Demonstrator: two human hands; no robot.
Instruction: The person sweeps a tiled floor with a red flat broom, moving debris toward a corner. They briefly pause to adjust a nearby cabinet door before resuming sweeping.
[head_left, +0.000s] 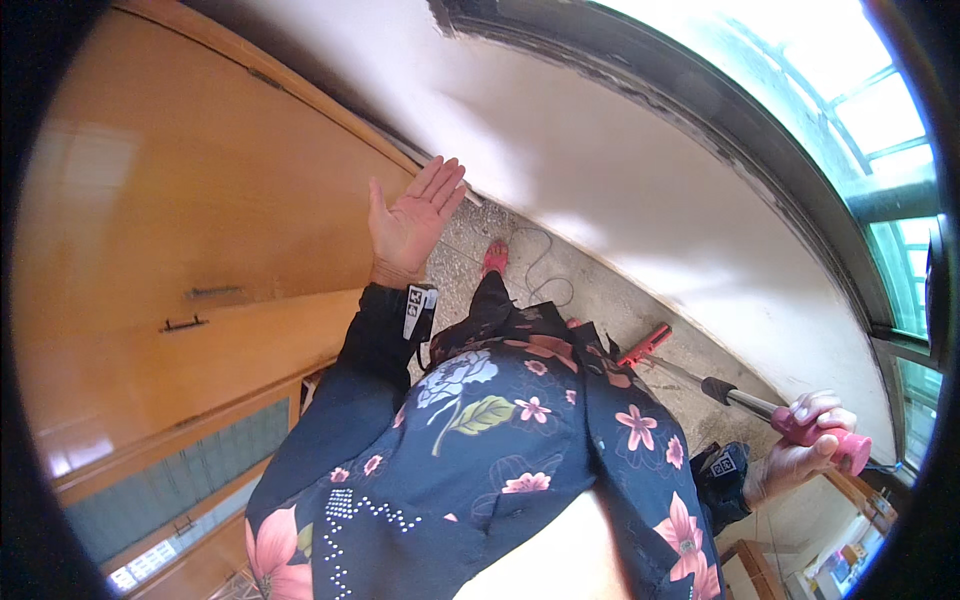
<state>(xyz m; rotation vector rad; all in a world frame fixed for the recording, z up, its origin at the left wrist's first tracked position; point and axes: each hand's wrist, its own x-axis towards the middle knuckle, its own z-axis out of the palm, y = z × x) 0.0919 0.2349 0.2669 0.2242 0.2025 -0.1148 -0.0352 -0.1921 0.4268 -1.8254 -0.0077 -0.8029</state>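
Note:
My left hand (410, 225) is raised with the palm up and the fingers extended. It holds nothing and appears in front of the wooden cabinet front. My right hand (804, 442) is closed around the pink grip (821, 440) of a long-handled floor mop or squeegee. From the grip, its metal pole (742, 401), with a black collar, runs down to a red head (646, 346) near the floor beside the wall. The underside of the head is hidden. Both wrists wear devices bearing printed codes.
Wooden cabinets (195, 202) with metal handles line the left side. A pale wall (600, 172) rises opposite, below a dark-framed window (881, 150). On the speckled floor (465, 232), a thin cable (551, 283) lies in loops near my pink-shod foot (495, 257).

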